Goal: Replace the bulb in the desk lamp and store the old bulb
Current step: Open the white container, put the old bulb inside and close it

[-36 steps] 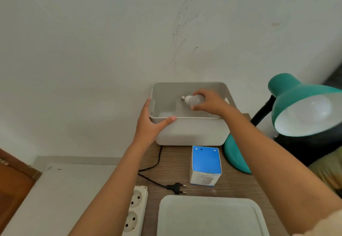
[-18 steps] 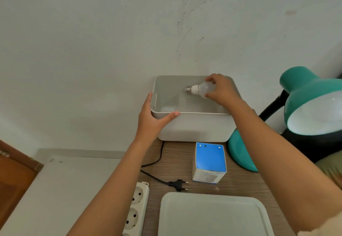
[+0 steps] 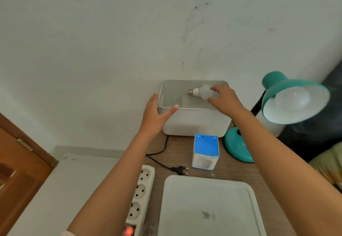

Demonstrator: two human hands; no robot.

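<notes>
A white storage bin (image 3: 196,122) stands against the wall at the back of the wooden desk. My left hand (image 3: 154,115) grips its front left rim, thumb inside. My right hand (image 3: 224,98) holds a white bulb (image 3: 200,92) by its globe over the bin's inside, its metal screw base pointing left. The teal desk lamp (image 3: 288,96) stands to the right with a white bulb (image 3: 292,99) seated in its shade. Its unplugged black plug (image 3: 178,169) lies on the desk.
A blue and white bulb box (image 3: 205,151) stands upright in front of the bin. A white lid (image 3: 207,206) lies at the near edge. A white power strip (image 3: 139,198) with a lit red switch lies at the left. A brown door (image 3: 16,161) is far left.
My right hand and the bulb have shifted slightly over the bin while the head camera moved. My left hand has stayed on the bin's rim.
</notes>
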